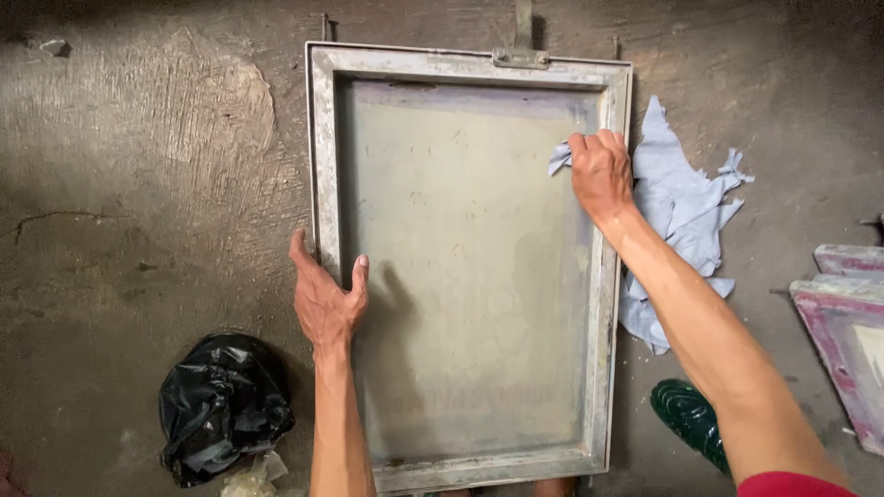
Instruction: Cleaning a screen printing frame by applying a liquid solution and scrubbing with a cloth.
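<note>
You have one screen frame (468, 267) lying flat on the concrete floor (147, 184), its long axis running away from you, the short end with the metal hinge clamp (520, 59) pointing away and the other short end nearest your body.

Your left hand (327, 304) has its grip spread: the thumb sits outside the frame's left rail and the fingers lie over the rail's inner edge, so the rail runs between them. The mesh begins just to the right of that grip.

Your right hand (600, 170) has its grip pressed together, pinching one small pale blue rag (559, 158) against the mesh at the inner edge of the right rail, toward the far end. The rag's corner sticks out to the left of that grip.

Just to the right of that grip, beyond the rail, lies one loose heap of pale blue rags (681, 202) on the floor, its edge touching the frame.

Well left of and below your left grip sits one black plastic bag (221, 405). To the right of your right forearm, one dark green shoe (686, 419) shows, and past it two more frames with pink-stained rails (852, 313), stacked at the edge of view.
</note>
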